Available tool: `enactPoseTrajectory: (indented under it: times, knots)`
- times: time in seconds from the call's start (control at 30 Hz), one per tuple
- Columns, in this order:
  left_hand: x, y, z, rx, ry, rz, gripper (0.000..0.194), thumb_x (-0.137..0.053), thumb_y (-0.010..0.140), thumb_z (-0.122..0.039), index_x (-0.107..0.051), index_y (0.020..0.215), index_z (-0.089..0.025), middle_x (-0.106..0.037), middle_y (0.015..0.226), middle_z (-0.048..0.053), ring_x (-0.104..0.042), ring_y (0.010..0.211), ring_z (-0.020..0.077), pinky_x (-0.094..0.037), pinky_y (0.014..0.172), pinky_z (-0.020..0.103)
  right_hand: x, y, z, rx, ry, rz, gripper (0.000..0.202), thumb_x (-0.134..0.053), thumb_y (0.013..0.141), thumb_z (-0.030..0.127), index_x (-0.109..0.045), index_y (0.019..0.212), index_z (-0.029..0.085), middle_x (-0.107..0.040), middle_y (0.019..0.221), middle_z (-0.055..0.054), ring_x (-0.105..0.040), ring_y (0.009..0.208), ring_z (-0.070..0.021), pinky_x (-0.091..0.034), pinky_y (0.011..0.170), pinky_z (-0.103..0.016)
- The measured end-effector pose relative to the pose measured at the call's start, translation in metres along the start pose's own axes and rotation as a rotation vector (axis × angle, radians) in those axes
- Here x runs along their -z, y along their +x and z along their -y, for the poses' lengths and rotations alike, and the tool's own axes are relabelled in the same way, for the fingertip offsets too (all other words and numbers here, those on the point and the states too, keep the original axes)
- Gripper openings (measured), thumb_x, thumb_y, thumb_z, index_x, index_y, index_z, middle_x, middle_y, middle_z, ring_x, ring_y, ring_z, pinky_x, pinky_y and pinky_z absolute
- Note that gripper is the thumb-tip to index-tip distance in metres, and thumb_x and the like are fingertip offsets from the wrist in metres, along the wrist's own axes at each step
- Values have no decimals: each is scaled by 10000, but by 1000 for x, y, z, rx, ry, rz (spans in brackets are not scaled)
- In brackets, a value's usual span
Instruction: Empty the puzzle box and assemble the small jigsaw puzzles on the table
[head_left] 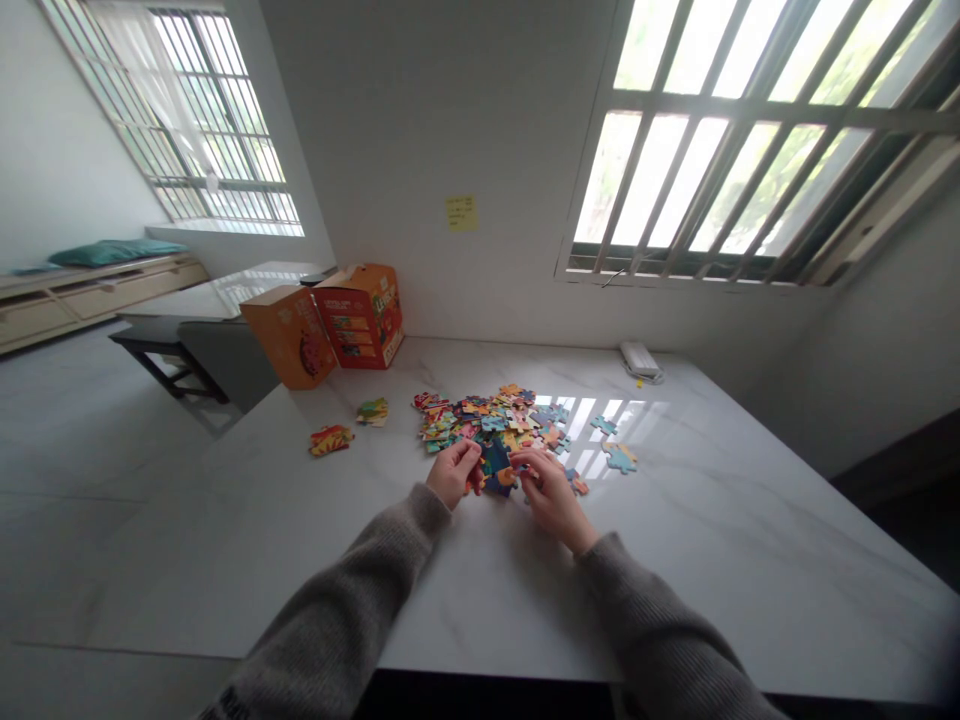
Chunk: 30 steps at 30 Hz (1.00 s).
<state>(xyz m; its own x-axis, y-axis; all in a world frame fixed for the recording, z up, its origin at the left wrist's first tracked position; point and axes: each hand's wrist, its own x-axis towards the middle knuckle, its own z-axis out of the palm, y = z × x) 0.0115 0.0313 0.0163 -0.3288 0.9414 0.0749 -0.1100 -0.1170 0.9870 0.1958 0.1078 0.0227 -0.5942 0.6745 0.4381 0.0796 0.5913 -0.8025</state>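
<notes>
White marbled table (712, 560): carried all items noted. At its far left corner stood a red box (364, 315) and an orange box (289, 335), side by side. Heap of puzzle pieces (487, 420) lay about midway between the left and right edges. Both hands were at the heap's side toward the near edge: right hand (551, 490), thumb and fingertips narrow; left hand (452, 472), fingers curled and narrow. White adapter (637, 358) lay near the far right corner. Orange pieces (331, 440) lay apart, toward the left edge. Right fingers held a small piece (523, 468). Left fingers met a red piece (474, 483); from where I stood, I could not tell whether they gripped it.
</notes>
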Motion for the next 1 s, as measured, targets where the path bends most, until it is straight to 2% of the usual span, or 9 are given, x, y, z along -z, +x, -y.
enactPoseTrajectory:
  times: [0.1, 0.2, 0.27, 0.33, 0.4, 0.53, 0.63, 0.8, 1.0]
  knots:
    - [-4, -4, -1, -16, 107, 53, 479, -586, 797, -650, -494, 762, -182, -538, 505, -49, -483, 391, 93, -409, 416, 222, 0, -2, 3, -47, 0, 7, 258, -418, 980, 389, -594, 1098, 241, -665, 909, -47, -633, 886, -203, -509, 796, -325]
    - [-7, -7, 0, -66, 211, 120, 435, -536, 862, -593, -541, 788, -164, -530, 527, -41, -478, 426, 88, -396, 454, 216, 0, -1, -1, -52, -14, 85, 310, -457, 961, 483, -585, 865, 218, -587, 720, -5, -569, 687, -169, -466, 647, -269]
    - [-6, -8, 2, -104, 274, 91, 386, -527, 887, -531, -597, 913, -152, -536, 564, -38, -486, 466, 93, -392, 474, 212, 8, 6, -14, -75, -46, 31, 389, -441, 954, 535, -529, 746, 218, -545, 665, 7, -526, 629, -158, -433, 596, -257]
    - [-2, -7, 3, -136, 343, 24, 352, -535, 893, -465, -618, 1031, -152, -550, 608, -29, -511, 514, 102, -398, 494, 207, 29, 18, -34, -150, -131, -94, 450, -352, 967, 576, -517, 742, 223, -553, 654, 4, -523, 617, -163, -424, 581, -257]
    - [2, -6, 4, -152, 401, -16, 319, -541, 889, -418, -631, 1039, -151, -568, 636, -15, -531, 548, 108, -403, 510, 206, 62, 32, -58, -255, -444, -193, 518, -274, 971, 589, -529, 714, 219, -609, 700, -26, -559, 691, -181, -441, 643, -268]
    - [4, -7, 2, -144, 441, 23, 273, -539, 883, -383, -653, 963, -149, -574, 624, -7, -520, 540, 110, -393, 505, 208, 130, 53, -103, -446, -665, -337, 478, -354, 942, 532, -626, 781, 174, -679, 853, -115, -588, 844, -244, -433, 758, -336]
    - [1, -10, 0, -139, 467, 69, 255, -544, 876, -368, -668, 937, -154, -576, 616, -7, -516, 542, 112, -398, 512, 212, 155, 62, -126, -561, -763, -360, 426, -379, 937, 452, -685, 902, 158, -692, 981, -145, -595, 949, -267, -430, 803, -357]
    - [-2, -13, -4, -123, 489, 76, 248, -535, 880, -352, -673, 937, -154, -587, 620, -3, -510, 530, 112, -397, 513, 216, 157, 70, -144, -667, -865, -299, 408, -427, 918, 436, -727, 964, 163, -684, 1062, -165, -597, 1026, -306, -439, 844, -410]
    - [-1, -15, -6, -138, 485, 115, 258, -517, 896, -354, -670, 941, -150, -588, 636, 1, -510, 544, 111, -401, 523, 218, 152, 72, -144, -710, -953, -293, 401, -487, 883, 475, -718, 951, 155, -664, 1073, -188, -547, 1092, -361, -397, 915, -516]
